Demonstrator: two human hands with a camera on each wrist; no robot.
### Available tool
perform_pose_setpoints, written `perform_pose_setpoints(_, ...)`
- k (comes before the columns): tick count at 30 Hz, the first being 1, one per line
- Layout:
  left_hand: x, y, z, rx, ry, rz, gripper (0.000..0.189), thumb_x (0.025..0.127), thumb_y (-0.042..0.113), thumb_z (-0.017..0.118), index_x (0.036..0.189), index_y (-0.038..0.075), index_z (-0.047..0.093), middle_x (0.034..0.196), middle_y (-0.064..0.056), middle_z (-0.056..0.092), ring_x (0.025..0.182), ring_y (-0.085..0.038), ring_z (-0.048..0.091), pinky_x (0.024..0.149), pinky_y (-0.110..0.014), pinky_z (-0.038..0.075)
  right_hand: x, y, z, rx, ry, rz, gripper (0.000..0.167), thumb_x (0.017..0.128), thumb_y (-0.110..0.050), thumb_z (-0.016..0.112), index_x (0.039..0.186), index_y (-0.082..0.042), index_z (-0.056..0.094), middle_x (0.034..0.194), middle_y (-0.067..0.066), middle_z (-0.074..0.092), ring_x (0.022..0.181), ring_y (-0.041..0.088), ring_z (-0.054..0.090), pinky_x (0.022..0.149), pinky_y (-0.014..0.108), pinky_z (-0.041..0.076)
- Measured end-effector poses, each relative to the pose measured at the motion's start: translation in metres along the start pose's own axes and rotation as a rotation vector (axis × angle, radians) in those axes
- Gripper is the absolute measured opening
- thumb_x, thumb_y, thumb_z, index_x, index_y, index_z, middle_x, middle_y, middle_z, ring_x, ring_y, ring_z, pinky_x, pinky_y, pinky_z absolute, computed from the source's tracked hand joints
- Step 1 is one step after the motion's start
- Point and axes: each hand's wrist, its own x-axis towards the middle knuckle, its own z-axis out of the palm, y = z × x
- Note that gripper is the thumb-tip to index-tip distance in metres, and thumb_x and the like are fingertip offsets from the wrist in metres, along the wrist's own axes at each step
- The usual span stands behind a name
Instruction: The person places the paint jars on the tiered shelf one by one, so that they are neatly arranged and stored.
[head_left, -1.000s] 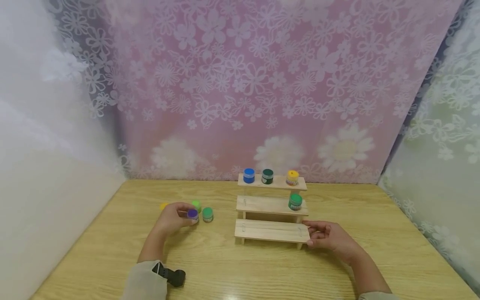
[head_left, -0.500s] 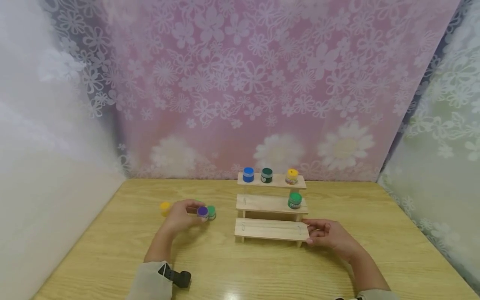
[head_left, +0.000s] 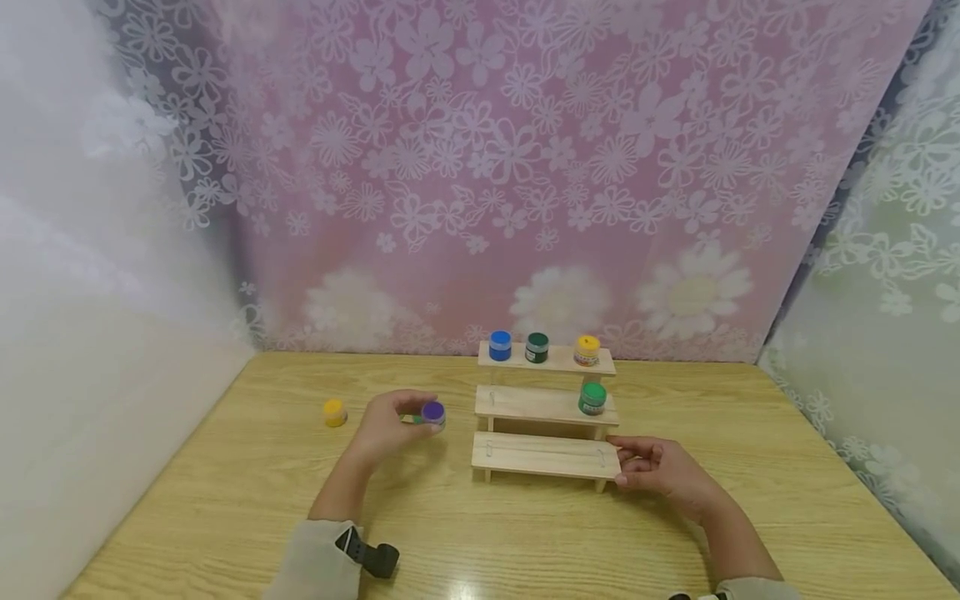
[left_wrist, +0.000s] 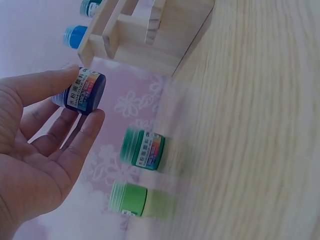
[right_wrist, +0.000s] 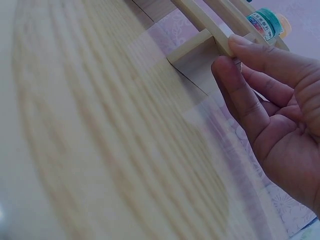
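The left hand [head_left: 393,427] has moved right, carrying the purple jar [head_left: 433,412] nearer the wooden stand [head_left: 543,455] and leaving the yellow jar [head_left: 334,412] farther to its left. Its thumb and fingers pinch the purple jar. The right hand [head_left: 663,473] pinches the right end of the stand's lowest step. A strip of tabletop [head_left: 525,533] separates the left hand from the stand's left edge; more extends in front of both hands.
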Motion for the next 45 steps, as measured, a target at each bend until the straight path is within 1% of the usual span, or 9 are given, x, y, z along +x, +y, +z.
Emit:
perform_pose_setpoints(4,0.0,0.004,0.006,0.001,-0.003,0.012,0.039,0.078,0.015,0.084,0.115,0.018,0.073,0.104,0.002,0.069,0.102,-0.02,0.061,0.087,-0.042,0.052,0.0,0.0,-0.001,0.001,0.006,0.013,0.074,0.087,-0.003,0.073,0.143,0.017,0.03,0.111,0.012,0.062,0.093,0.014,0.064,0.08,0.032,0.057)
perform_pose_setpoints(7,-0.001,0.007,0.01,-0.011,-0.003,0.005,0.039,0.078,0.015,0.084,0.115,0.019,0.072,0.103,0.003,0.069,0.103,-0.022,0.061,0.087,-0.042,0.053,0.001,0.001,-0.001,-0.011,0.007,0.015,0.074,0.087,-0.004,0.073,0.143,0.017,0.031,0.11,0.011,0.061,0.092,0.013,0.064,0.079,0.032,0.057)
perform_pose_setpoints(10,-0.001,0.01,0.014,-0.025,-0.008,0.023,0.04,0.078,0.015,0.084,0.116,0.017,0.072,0.105,0.001,0.069,0.104,-0.025,0.061,0.086,-0.041,0.053,0.002,0.001,-0.002,-0.016,0.006,0.015,0.074,0.087,-0.005,0.073,0.144,0.016,0.031,0.11,0.01,0.06,0.092,0.012,0.063,0.079,0.031,0.057)
perform_pose_setpoints(19,-0.006,0.016,0.024,-0.167,-0.058,0.058,0.045,0.079,0.009,0.082,0.122,0.012,0.069,0.113,-0.006,0.067,0.106,-0.031,0.061,0.079,-0.033,0.057,0.003,0.003,-0.003,-0.014,0.0,0.016,0.075,0.087,-0.006,0.074,0.144,0.016,0.031,0.111,0.01,0.061,0.092,0.013,0.064,0.079,0.032,0.057)
perform_pose_setpoints(26,-0.006,0.021,0.036,-0.219,-0.07,0.098,0.049,0.079,0.011,0.082,0.125,0.003,0.065,0.113,-0.008,0.067,0.106,-0.032,0.062,0.081,-0.031,0.057,0.003,0.006,-0.004,-0.025,0.012,0.017,0.074,0.087,-0.007,0.074,0.145,0.014,0.032,0.111,0.01,0.056,0.091,0.011,0.061,0.079,0.031,0.057)
perform_pose_setpoints(29,-0.005,0.023,0.043,-0.21,-0.08,0.112,0.047,0.079,0.012,0.083,0.123,0.004,0.067,0.112,-0.007,0.067,0.106,-0.029,0.062,0.082,-0.029,0.056,0.002,0.006,-0.004,-0.022,0.012,0.018,0.074,0.087,-0.007,0.074,0.144,0.014,0.032,0.111,0.01,0.057,0.091,0.011,0.062,0.079,0.032,0.057)
perform_pose_setpoints(33,-0.005,0.025,0.05,-0.197,-0.092,0.104,0.045,0.079,0.012,0.083,0.121,0.007,0.068,0.113,-0.006,0.067,0.105,-0.024,0.063,0.083,-0.029,0.056,0.002,0.005,-0.005,-0.02,0.013,0.018,0.075,0.087,-0.008,0.074,0.144,0.015,0.031,0.111,0.01,0.059,0.092,0.013,0.063,0.079,0.032,0.057)
perform_pose_setpoints(42,-0.006,0.034,0.06,-0.17,-0.097,0.092,0.044,0.079,0.014,0.083,0.121,0.011,0.069,0.111,-0.004,0.067,0.103,-0.021,0.064,0.08,-0.028,0.057,0.003,0.007,-0.004,-0.013,0.005,0.021,0.074,0.087,-0.007,0.074,0.144,0.015,0.031,0.112,0.01,0.06,0.092,0.013,0.063,0.08,0.033,0.057)
perform_pose_setpoints(45,-0.005,0.038,0.063,-0.172,-0.103,0.104,0.044,0.08,0.014,0.083,0.121,0.01,0.069,0.111,-0.004,0.068,0.102,-0.021,0.065,0.081,-0.028,0.056,0.004,0.008,-0.004,-0.011,0.011,0.021,0.075,0.086,-0.006,0.074,0.144,0.016,0.031,0.111,0.01,0.06,0.091,0.013,0.064,0.079,0.032,0.057)
